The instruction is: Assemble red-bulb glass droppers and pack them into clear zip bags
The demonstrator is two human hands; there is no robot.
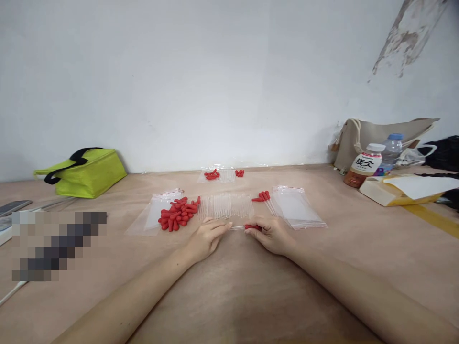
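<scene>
Between my hands, a clear dropper tube (236, 228) lies level, just above or on the table. My left hand (208, 239) pinches its left end. With thumb and fingers, my right hand (274, 235) grips a red rubber bulb (253, 227) at the tube's right end; how far the tube goes in is hidden. Behind my hands is a row of clear dropper tubes (225, 205). A pile of loose red rubber bulbs (175, 216) lies to the left, on a clear plastic bag. Several droppers with red bulbs fitted (263, 196) rest behind my right hand.
Clear zip bags (299, 208) lie at right, another bag (143, 220) at left. Farther back are more bulbs (212, 175) and tubes. A green bag (91, 172) stands left; a drink bottle (365, 167), water bottle (393, 148) and carton (380, 191) stand right. The wall closes off the back.
</scene>
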